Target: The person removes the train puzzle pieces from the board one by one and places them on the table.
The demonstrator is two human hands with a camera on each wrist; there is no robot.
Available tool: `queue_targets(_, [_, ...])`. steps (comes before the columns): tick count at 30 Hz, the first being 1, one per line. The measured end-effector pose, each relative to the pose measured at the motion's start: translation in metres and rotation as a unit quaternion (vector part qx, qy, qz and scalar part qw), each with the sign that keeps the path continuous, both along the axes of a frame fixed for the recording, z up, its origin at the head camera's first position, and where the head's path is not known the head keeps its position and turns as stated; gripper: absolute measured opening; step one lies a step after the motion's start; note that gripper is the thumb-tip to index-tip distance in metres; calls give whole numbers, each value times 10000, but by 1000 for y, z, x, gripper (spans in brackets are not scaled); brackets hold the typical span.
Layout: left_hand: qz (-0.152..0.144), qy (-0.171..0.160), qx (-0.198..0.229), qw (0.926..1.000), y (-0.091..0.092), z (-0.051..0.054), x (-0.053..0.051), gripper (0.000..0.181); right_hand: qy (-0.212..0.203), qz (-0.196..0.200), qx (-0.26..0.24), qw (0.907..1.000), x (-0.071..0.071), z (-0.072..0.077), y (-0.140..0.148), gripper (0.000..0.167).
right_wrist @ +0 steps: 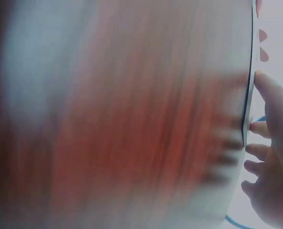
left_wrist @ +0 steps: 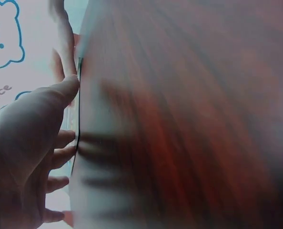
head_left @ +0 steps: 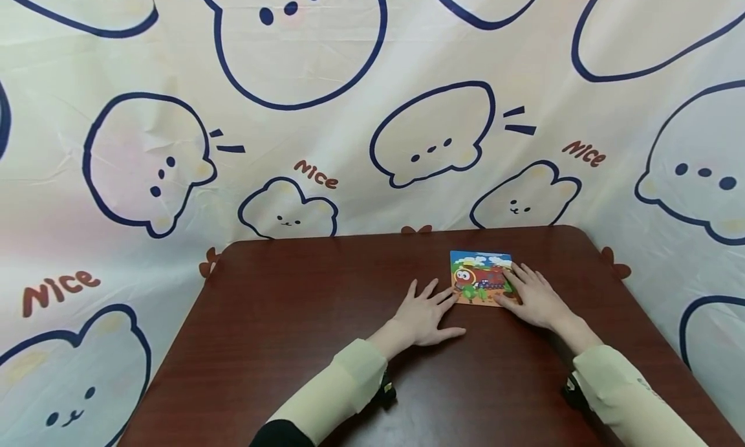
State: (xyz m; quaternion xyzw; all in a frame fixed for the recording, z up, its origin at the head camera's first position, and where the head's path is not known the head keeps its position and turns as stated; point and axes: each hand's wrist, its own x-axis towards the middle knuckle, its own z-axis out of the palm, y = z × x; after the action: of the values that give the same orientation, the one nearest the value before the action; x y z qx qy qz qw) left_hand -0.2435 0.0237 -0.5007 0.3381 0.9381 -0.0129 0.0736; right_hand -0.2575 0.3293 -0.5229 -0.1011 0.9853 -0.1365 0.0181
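A flat, colourful picture board (head_left: 480, 279) with a cartoon scene lies near the back of the brown table. Over its right edge the right hand (head_left: 538, 299) rests with fingers spread, fingertips on the picture. At the lower left corner, the left hand (head_left: 420, 316) touches it with a fingertip, fingers straight and spread, thumb toward the right. In the left wrist view the left hand (left_wrist: 32, 143) is beside the board's thin dark edge (left_wrist: 79, 114). The right wrist view has the right hand (right_wrist: 275, 148) at the board's edge (right_wrist: 248, 100), thumb and fingertips against it.
The brown wooden table (head_left: 279, 343) reaches back to a pale curtain (head_left: 349, 130) with blue cartoon outlines and the word "Nice". That curtain also hangs along both sides. Dark bands or devices (head_left: 387, 390) sit under the wrists.
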Motion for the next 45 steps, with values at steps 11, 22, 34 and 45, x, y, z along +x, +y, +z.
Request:
queue_targets(11, [168,-53,133,9998,-43,0,23,84,235,165,115,9995,14,-1,-48,82])
queue_targets(22, [394,-256,284,9985,-77,6,45,82,344,371,116,9987,29,1,-88,80])
queue_targets(34, [678,-394,640,9949,-96,6,49,76,281,419,64,9987,26,-2,-108,80])
queue_targets(45, [1062,-426,1378,9838,-90,0,14,74,256,408,-57,9988,16,-6,-121,80])
